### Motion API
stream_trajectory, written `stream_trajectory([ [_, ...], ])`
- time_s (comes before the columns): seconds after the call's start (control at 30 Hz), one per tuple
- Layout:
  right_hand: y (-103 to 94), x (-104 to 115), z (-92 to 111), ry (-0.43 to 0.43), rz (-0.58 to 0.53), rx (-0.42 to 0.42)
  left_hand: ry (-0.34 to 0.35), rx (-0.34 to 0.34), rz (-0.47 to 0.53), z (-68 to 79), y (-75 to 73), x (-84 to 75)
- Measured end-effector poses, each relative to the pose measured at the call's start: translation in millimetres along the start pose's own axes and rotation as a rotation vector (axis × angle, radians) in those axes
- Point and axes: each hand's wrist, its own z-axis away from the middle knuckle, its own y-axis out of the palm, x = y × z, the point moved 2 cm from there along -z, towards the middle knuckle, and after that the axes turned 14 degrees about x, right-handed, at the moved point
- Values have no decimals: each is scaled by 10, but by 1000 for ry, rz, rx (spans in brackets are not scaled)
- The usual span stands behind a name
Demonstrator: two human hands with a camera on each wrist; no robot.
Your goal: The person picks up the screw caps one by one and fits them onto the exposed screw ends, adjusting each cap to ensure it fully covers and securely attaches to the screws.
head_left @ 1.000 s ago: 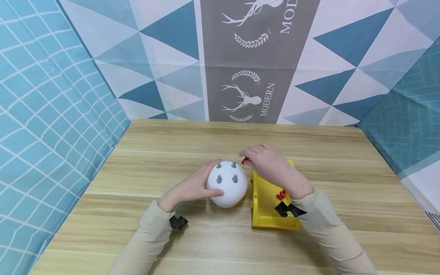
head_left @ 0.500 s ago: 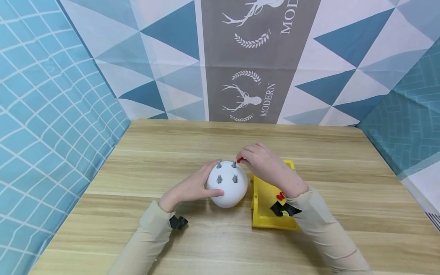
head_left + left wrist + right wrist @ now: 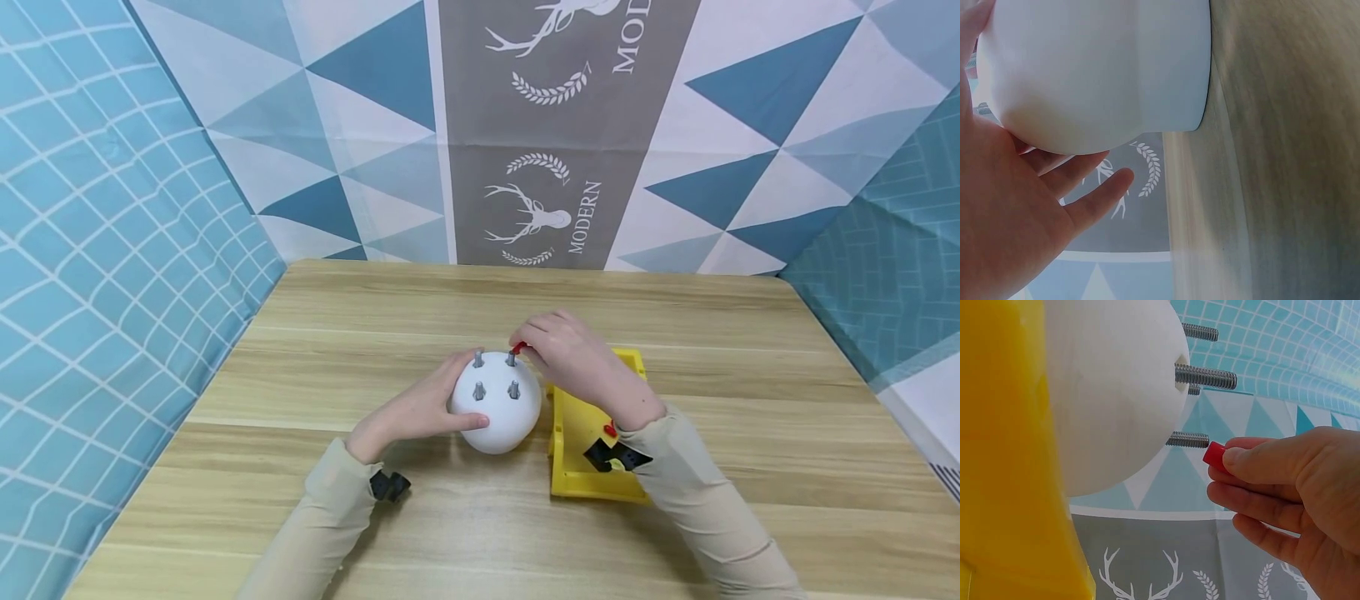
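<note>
The right hand (image 3: 577, 354) has been sliding a little to the left and is now reaching over the far side of the white ball (image 3: 498, 429). Its thumb and a finger are squeezing tight on a small red cap (image 3: 1215, 454). Half a second ago the cap was sitting off to the right of the bolt (image 3: 1188, 439) nearest that hand. Now it is hanging right by the tip of that bolt. I cannot tell if the two are touching.

The left hand (image 3: 423, 406) is staying where it was. It is holding the ball from the left, with the thumb on the near side and fingers going round the far side. The ball is standing on the table (image 3: 315, 333) between the hands, so it is keeping still while the cap is coming close.

The other three bolts (image 3: 479, 390) are poking up bare beside the left hand's thumb and fingers. So the work is looking only part done, as no bolt is wearing a cap yet. Below the right hand's wrist, a red bit (image 3: 610, 430) is lying in the yellow tray (image 3: 600, 485).
</note>
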Motion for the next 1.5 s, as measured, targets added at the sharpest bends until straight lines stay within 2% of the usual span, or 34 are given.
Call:
stream_trajectory([
  [0.37, 21, 21, -17, -34, 2, -15, 5, 2, 5, -7, 12, 23],
  [0.8, 44, 27, -35, -56, 2, -49, -27, 15, 18, -5, 6, 24],
  [1.3, 44, 38, -51, -77, 11, -67, -3, 5, 6, -6, -1, 19],
  [1.5, 58, 30, -62, -72, 16, -57, -13, 11, 6, -11, -1, 21],
])
